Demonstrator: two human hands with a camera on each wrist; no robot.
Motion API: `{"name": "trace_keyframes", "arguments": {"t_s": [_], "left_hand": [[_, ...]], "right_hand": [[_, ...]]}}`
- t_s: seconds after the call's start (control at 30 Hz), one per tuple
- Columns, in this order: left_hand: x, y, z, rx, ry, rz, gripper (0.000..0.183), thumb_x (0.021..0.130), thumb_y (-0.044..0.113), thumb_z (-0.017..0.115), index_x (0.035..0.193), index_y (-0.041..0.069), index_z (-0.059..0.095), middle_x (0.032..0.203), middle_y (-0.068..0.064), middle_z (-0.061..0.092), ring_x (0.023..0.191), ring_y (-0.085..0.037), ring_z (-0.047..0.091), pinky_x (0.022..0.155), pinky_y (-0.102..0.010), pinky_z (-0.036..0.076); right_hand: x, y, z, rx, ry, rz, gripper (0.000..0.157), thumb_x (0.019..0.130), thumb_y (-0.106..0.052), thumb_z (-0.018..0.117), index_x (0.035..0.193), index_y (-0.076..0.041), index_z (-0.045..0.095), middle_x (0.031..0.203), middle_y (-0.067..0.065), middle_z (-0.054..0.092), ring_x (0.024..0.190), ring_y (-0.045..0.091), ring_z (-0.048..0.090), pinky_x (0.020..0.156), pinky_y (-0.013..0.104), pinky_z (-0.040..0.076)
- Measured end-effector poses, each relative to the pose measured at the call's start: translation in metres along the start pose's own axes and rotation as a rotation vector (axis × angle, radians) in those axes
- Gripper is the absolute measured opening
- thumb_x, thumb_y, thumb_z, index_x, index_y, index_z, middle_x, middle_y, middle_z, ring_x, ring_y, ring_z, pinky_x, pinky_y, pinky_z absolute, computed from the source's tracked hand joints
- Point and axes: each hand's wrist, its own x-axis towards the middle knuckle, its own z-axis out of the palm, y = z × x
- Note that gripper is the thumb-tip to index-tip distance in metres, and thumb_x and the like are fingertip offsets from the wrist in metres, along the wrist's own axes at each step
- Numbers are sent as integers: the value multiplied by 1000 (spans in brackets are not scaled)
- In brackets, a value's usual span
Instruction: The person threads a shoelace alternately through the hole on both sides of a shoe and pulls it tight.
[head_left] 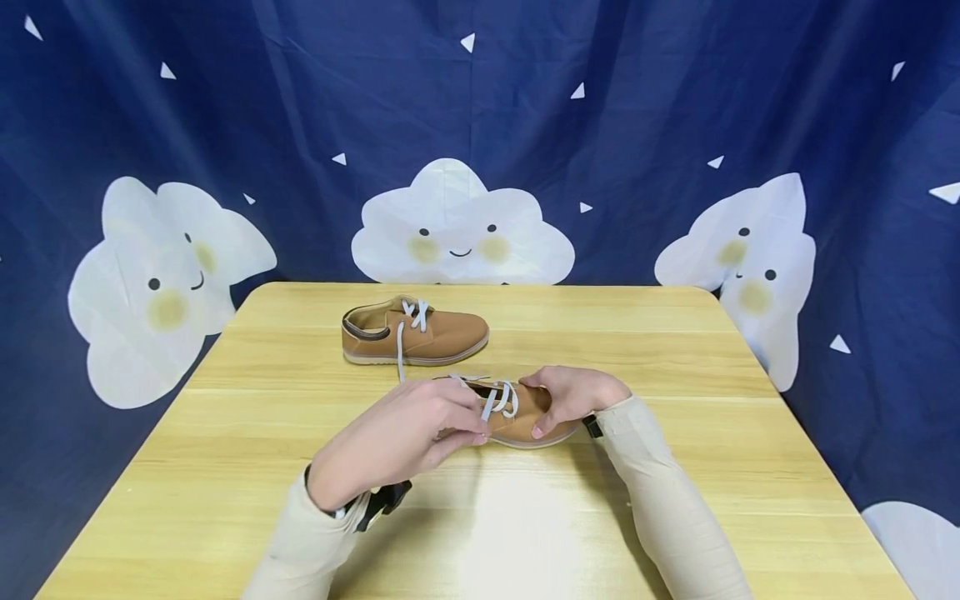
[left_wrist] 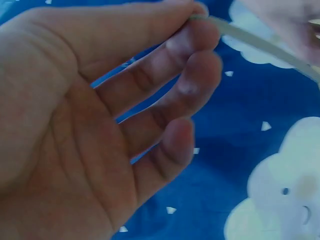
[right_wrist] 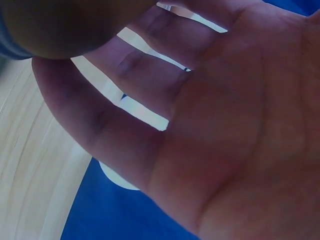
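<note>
A tan lace-up shoe (head_left: pixel 516 430) lies on the table with its toe to the right. My right hand (head_left: pixel 576 393) grips it around the toe, thumb on the near side. Between thumb and index finger, my left hand (head_left: pixel 405 432) pinches a pale grey shoelace (head_left: pixel 490 405) beside the shoe's opening. In the left wrist view that lace (left_wrist: pixel 260 44) runs off to the right from the fingertips, the other fingers loosely bent. The right wrist view shows the palm and spread fingers, with the dark, shaded shoe (right_wrist: pixel 75 25) at upper left. My left hand hides the heel.
A matching tan shoe (head_left: pixel 453 335) stands behind, toe also right, one lace end (head_left: pixel 401 354) hanging down its near side. Both are on a light wooden table (head_left: pixel 285 417). A dark blue curtain (head_left: pixel 615 150) with smiling clouds surrounds its back and sides.
</note>
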Motion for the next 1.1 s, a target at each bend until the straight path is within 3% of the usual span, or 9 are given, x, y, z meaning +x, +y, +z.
{"name": "trace_keyframes", "arguments": {"t_s": [0.2, 0.47, 0.6, 0.77, 0.9, 1.0, 1.1], "left_hand": [[-12, 12, -16, 7, -18, 46, 11, 92, 14, 78, 92, 24, 79, 86, 15, 64, 82, -1, 56, 72, -15, 49], [-19, 15, -25, 1, 9, 66, 14, 87, 11, 81, 94, 23, 79, 89, 15, 67, 83, 1, 59, 75, -15, 51], [-20, 13, -24, -22, -58, -28, 10, 89, 15, 81, 89, 24, 78, 84, 17, 62, 79, 3, 56, 73, -15, 50], [-13, 3, -8, -136, -314, -171, 28, 92, 8, 74, 69, 23, 66, 66, 18, 49, 66, 3, 44, 61, -16, 41], [-4, -9, 16, -184, -437, -325, 26, 85, 6, 75, 65, 21, 70, 65, 18, 56, 71, 0, 47, 65, -19, 43], [1, -16, 32, -173, -490, -426, 18, 77, 9, 83, 66, 21, 75, 75, 14, 66, 78, -5, 53, 70, -23, 48], [3, -24, 42, -186, -548, -501, 20, 74, 16, 89, 64, 21, 72, 76, 12, 64, 74, -6, 52, 65, -25, 47]], "right_hand": [[-2, -2, 1, -46, 32, 55, 87, 82, -23, 88, 150, 8, 45, 155, 20, 51, 146, 35, 46, 122, 50, 37], [-1, 1, 0, -45, 31, 60, 86, 83, -23, 87, 151, 8, 44, 158, 21, 47, 150, 38, 41, 123, 51, 35], [-2, 2, -1, -25, 27, 37, 87, 82, -21, 87, 151, 9, 43, 157, 22, 48, 148, 38, 43, 123, 51, 34], [-4, 4, -4, 6, 28, 11, 89, 79, -20, 89, 150, 9, 44, 151, 20, 54, 141, 35, 50, 121, 51, 37], [-6, 3, -5, -3, 45, 6, 88, 79, -23, 90, 149, 8, 47, 149, 20, 56, 138, 35, 53, 119, 51, 40], [-8, 0, -8, -29, 83, -1, 79, 84, -26, 87, 146, 6, 52, 148, 20, 58, 135, 38, 56, 116, 51, 44], [-10, -4, -11, -32, 151, -20, 62, 91, -27, 81, 139, 4, 60, 142, 18, 64, 127, 37, 61, 109, 51, 49]]}}
